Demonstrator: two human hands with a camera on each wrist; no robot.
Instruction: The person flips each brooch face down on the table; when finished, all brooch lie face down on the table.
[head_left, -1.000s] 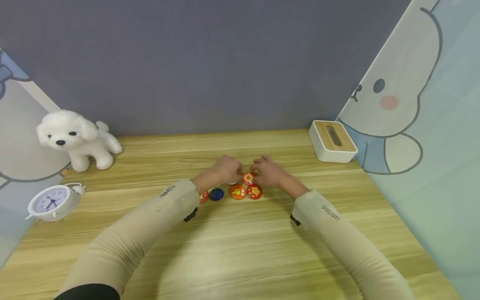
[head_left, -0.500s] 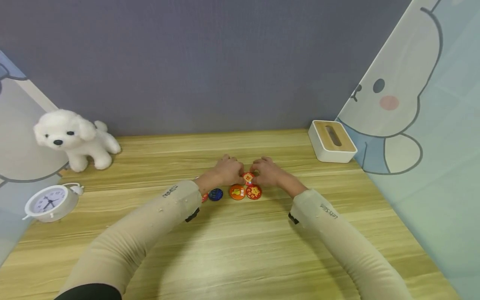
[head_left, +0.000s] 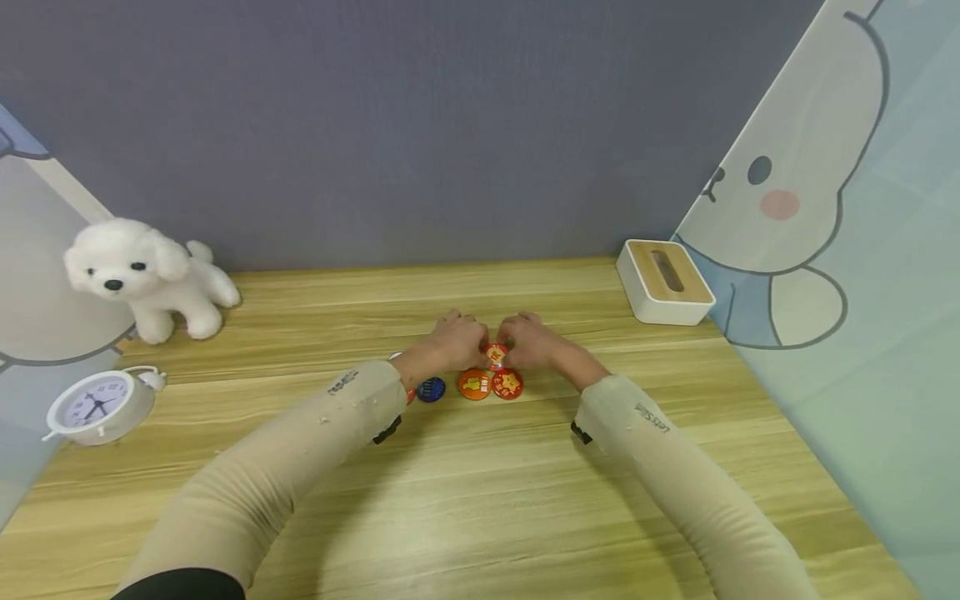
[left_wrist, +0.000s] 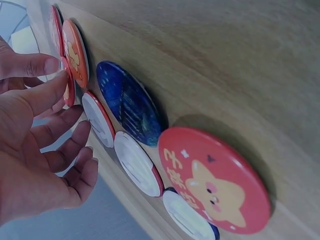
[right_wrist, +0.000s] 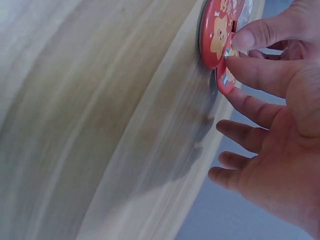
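Both hands meet over a small red button badge (head_left: 496, 356) with a yellow design, low on the wooden table. The left hand (head_left: 457, 342) pinches its left edge with thumb and index finger, the other fingers loosely bent. From the right, the right hand (head_left: 529, 343) holds the opposite edge between thumb and index finger. Just nearer lie an orange thumbs-up badge (head_left: 474, 384) and a red star badge (head_left: 507, 383). Beneath the left wrist are a dark blue badge (left_wrist: 129, 104), a larger-looking red star badge (left_wrist: 215, 180) and several white-faced badges (left_wrist: 137, 162), partly hidden in the head view.
A white toy dog (head_left: 153, 279) stands at the back left, with a white alarm clock (head_left: 105, 407) in front of it. A white tissue box (head_left: 666, 283) with a wooden lid sits at the back right. A grey panel (head_left: 420, 133) closes off the table's back.
The left hand has shifted slightly right, onto the red badge's edge. The right hand has closed in a little from the right. The badge looks slightly turned; neighbouring badges stay put.
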